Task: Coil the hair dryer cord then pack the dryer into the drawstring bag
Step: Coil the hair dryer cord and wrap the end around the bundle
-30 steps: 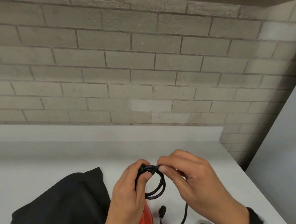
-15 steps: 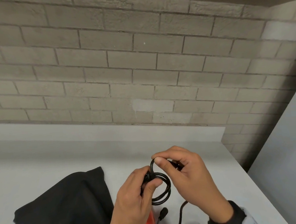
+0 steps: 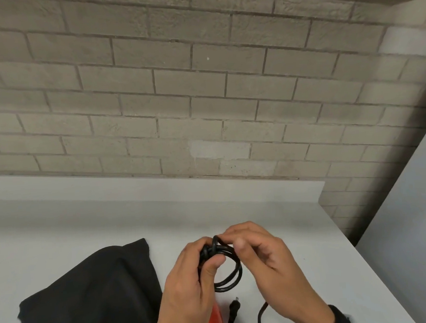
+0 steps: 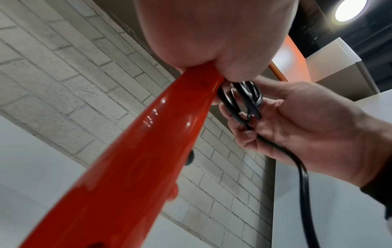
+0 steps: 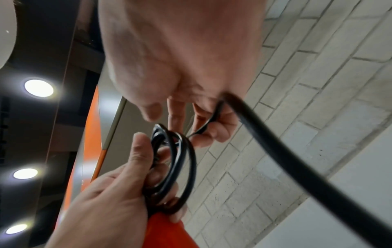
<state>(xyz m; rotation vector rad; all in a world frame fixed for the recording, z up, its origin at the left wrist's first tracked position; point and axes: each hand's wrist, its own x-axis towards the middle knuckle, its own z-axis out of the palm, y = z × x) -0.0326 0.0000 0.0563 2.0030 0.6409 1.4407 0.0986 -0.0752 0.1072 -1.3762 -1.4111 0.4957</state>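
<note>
The left hand (image 4: 214, 33) fills the top of the view, its grip closed round the red dryer (image 4: 127, 164) handle, which runs down to the lower left corner. Just right of it, the right hand (image 4: 301, 134) pinches the black cord (image 4: 246, 102) loops; a loose strand drops across its palm. A brick wall (image 4: 63, 75) stands behind.

Grey brick wall (image 3: 202, 91) straight ahead, light mortar lines. White table (image 3: 300, 231) butts against it, low white upstand along the back edge. White panel (image 3: 417, 210) on the right. Round ceiling lights (image 5: 38, 88) lit overhead (dark ceiling), orange panel (image 5: 93, 134) beside them.
</note>
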